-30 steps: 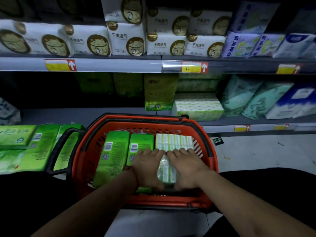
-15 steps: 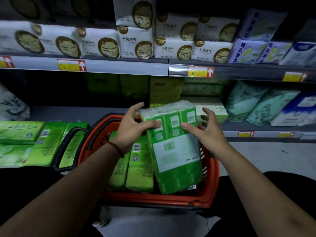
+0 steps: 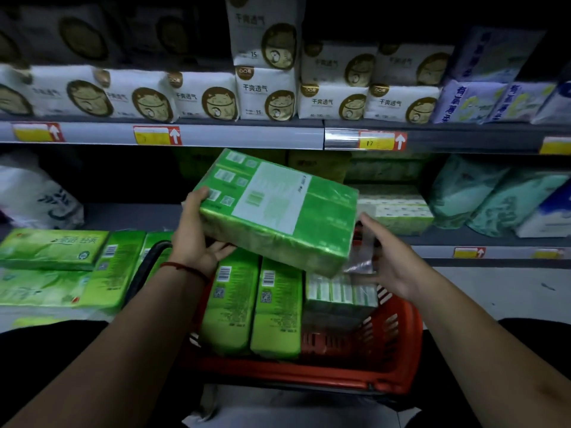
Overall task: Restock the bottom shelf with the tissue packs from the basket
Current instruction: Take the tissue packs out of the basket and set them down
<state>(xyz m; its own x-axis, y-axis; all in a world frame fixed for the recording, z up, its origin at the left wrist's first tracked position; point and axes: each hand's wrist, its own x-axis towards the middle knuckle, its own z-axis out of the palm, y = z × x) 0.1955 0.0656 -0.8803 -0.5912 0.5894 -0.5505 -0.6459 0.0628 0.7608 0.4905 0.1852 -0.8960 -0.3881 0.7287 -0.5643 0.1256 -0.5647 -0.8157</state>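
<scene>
A large green tissue pack point(image 3: 278, 211) is held above the red basket point(image 3: 392, 350), lying tilted with its label side up. My left hand point(image 3: 197, 239) grips its left end, thumb on top and fingers under it. My right hand point(image 3: 389, 261) is at the pack's right lower corner, fingers spread, touching the plastic wrap there. Inside the basket stand two narrow green packs point(image 3: 253, 307) and a white-green pack point(image 3: 340, 298). The bottom shelf point(image 3: 129, 214) lies behind the basket, with a bare dark stretch on its left half.
Several green packs point(image 3: 58, 267) lie stacked on the floor left of the basket. The bottom shelf holds green tissue boxes point(image 3: 398, 208) and teal rolls point(image 3: 482, 196) on the right, a white bag point(image 3: 34, 193) on the left. White packs point(image 3: 265, 94) fill the upper shelf.
The pack was lifted out of the basket with both hands, then turned from upright to lying flat and raised toward the shelf. The right hand has slid down to its lower corner.
</scene>
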